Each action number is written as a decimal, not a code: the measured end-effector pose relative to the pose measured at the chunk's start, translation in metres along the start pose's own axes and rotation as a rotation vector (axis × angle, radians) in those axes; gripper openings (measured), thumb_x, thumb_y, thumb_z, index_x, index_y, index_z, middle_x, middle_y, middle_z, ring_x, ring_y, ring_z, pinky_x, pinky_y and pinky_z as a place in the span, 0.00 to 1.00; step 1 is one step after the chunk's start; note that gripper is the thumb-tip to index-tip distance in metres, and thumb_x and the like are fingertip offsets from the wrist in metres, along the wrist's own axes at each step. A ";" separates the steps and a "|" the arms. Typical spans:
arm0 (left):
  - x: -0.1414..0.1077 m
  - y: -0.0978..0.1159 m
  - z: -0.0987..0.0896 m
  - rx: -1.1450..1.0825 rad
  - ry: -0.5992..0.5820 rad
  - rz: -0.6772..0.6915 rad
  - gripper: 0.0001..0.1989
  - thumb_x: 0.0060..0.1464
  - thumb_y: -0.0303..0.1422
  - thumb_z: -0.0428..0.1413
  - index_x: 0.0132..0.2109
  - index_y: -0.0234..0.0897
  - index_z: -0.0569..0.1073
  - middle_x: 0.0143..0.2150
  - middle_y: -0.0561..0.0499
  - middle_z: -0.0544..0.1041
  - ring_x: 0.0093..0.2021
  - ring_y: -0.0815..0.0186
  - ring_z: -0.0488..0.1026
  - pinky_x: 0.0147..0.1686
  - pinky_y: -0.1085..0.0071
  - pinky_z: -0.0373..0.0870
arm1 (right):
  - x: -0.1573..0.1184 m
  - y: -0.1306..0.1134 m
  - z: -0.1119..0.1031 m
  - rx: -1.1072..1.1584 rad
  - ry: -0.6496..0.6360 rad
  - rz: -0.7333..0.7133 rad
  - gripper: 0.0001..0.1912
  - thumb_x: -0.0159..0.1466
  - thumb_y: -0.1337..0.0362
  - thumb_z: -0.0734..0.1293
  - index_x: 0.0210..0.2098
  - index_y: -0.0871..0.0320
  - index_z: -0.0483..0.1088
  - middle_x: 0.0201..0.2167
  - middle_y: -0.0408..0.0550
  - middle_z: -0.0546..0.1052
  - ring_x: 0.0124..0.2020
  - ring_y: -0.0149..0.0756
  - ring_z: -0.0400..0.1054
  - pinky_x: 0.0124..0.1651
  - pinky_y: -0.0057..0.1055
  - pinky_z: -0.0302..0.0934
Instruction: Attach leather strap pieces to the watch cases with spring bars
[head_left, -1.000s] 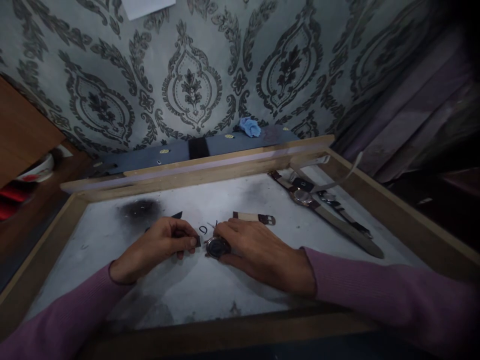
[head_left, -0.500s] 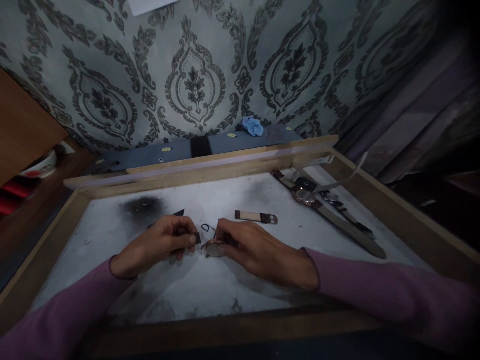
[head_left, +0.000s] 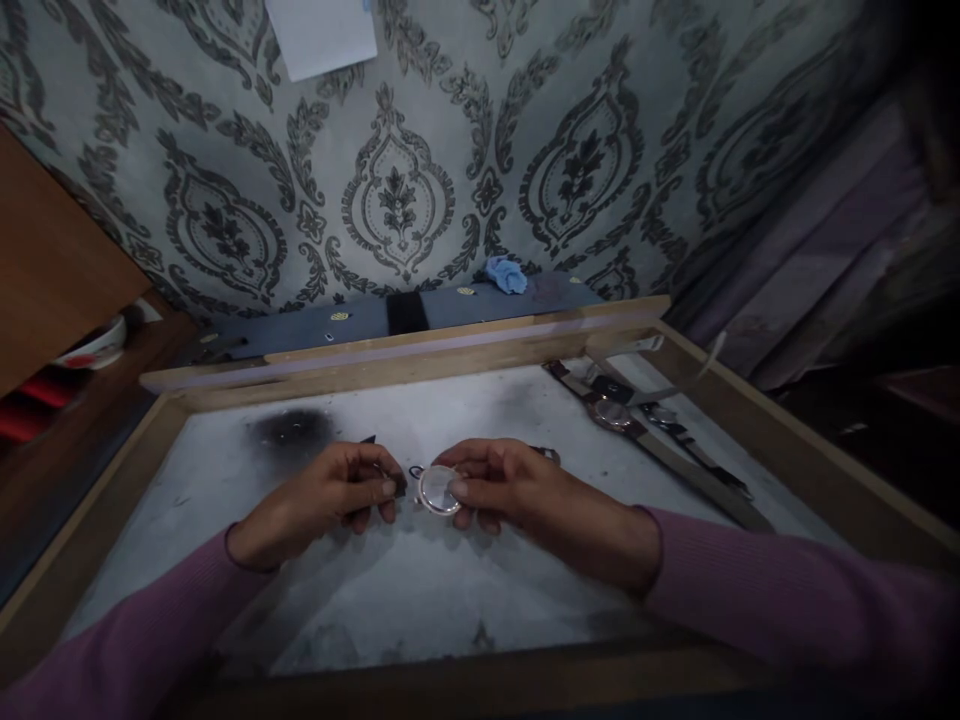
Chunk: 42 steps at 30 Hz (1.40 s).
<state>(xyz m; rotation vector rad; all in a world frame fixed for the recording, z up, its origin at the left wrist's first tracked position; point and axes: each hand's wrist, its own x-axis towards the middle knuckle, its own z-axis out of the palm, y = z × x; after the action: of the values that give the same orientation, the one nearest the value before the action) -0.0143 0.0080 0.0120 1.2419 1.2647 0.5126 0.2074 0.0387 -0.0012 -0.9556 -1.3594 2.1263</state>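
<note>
My right hand (head_left: 502, 490) is closed on a round watch case (head_left: 439, 490) with a pale rim, its glassy face tilted up toward me. Just left of it, my left hand (head_left: 349, 490) pinches a dark watch strap (head_left: 400, 485); most of the strap is hidden by the fingers. A small gap separates the strap from the case. Between the hands, a small dark loop (head_left: 415, 472) lies on the white surface. Behind my right hand, the buckle end of a brown strap piece (head_left: 551, 455) peeks out.
A raised wooden rim (head_left: 405, 350) frames the white work surface (head_left: 360, 600). Brown and dark wristwatches (head_left: 613, 412) lie at the back right. Behind the rim, a crumpled blue cloth (head_left: 506, 275) rests against the patterned wall (head_left: 480, 130).
My right hand has turned the watch case so its round face shows, and now covers most of the loose strap piece. My left hand keeps its pinch. The view has tipped up slightly.
</note>
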 end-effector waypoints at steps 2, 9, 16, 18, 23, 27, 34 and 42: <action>0.000 0.000 0.000 -0.006 0.004 0.004 0.12 0.51 0.38 0.58 0.35 0.32 0.72 0.25 0.53 0.74 0.18 0.76 0.60 0.18 0.77 0.51 | -0.001 -0.002 0.003 0.052 0.003 0.012 0.14 0.55 0.65 0.72 0.39 0.63 0.71 0.25 0.42 0.73 0.24 0.25 0.66 0.24 0.21 0.54; -0.001 0.004 0.000 -0.028 0.008 -0.019 0.11 0.50 0.37 0.59 0.35 0.32 0.73 0.24 0.54 0.73 0.18 0.76 0.59 0.17 0.77 0.49 | 0.000 0.003 0.004 0.121 0.017 -0.002 0.13 0.54 0.65 0.72 0.38 0.62 0.70 0.27 0.42 0.72 0.24 0.23 0.65 0.25 0.21 0.55; 0.000 0.003 -0.001 -0.055 -0.003 -0.015 0.10 0.50 0.36 0.60 0.33 0.31 0.74 0.25 0.53 0.75 0.17 0.77 0.59 0.18 0.77 0.49 | 0.005 0.008 0.006 -0.073 -0.079 -0.086 0.11 0.59 0.60 0.69 0.38 0.61 0.69 0.26 0.42 0.73 0.22 0.23 0.63 0.21 0.20 0.53; -0.001 0.003 -0.001 -0.064 -0.006 -0.015 0.10 0.50 0.36 0.60 0.33 0.31 0.74 0.25 0.53 0.75 0.18 0.77 0.59 0.18 0.77 0.50 | 0.005 0.007 0.007 -0.152 -0.067 -0.105 0.09 0.61 0.62 0.67 0.38 0.61 0.69 0.26 0.43 0.72 0.21 0.23 0.63 0.21 0.20 0.52; -0.001 0.001 -0.001 -0.052 -0.017 -0.001 0.09 0.50 0.35 0.60 0.32 0.32 0.76 0.24 0.52 0.76 0.18 0.76 0.60 0.18 0.77 0.52 | 0.004 0.003 0.010 -0.325 -0.050 -0.131 0.07 0.63 0.66 0.64 0.38 0.63 0.69 0.26 0.44 0.72 0.22 0.25 0.67 0.19 0.19 0.54; 0.000 0.000 -0.001 -0.045 -0.014 0.001 0.10 0.49 0.36 0.60 0.33 0.32 0.77 0.24 0.52 0.76 0.19 0.75 0.61 0.19 0.77 0.54 | 0.005 0.006 0.010 -0.317 -0.078 -0.141 0.06 0.64 0.66 0.63 0.38 0.63 0.68 0.25 0.45 0.74 0.23 0.28 0.70 0.20 0.20 0.58; -0.003 0.005 0.002 -0.009 0.001 -0.021 0.10 0.49 0.36 0.60 0.33 0.32 0.78 0.24 0.53 0.75 0.20 0.75 0.61 0.19 0.77 0.54 | 0.008 0.008 0.010 -0.293 -0.083 -0.162 0.05 0.64 0.66 0.63 0.37 0.63 0.68 0.25 0.45 0.74 0.23 0.27 0.71 0.20 0.20 0.60; -0.001 0.007 0.004 -0.011 -0.012 -0.032 0.10 0.48 0.36 0.61 0.32 0.33 0.78 0.23 0.53 0.75 0.18 0.75 0.60 0.19 0.77 0.53 | 0.010 0.012 0.010 -0.303 -0.087 -0.143 0.04 0.63 0.67 0.63 0.37 0.62 0.67 0.25 0.44 0.74 0.22 0.26 0.69 0.21 0.20 0.60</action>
<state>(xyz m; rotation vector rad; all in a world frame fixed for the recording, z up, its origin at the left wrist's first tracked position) -0.0090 0.0076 0.0184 1.2124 1.2677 0.4876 0.1935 0.0346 -0.0127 -0.8549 -1.7746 1.9099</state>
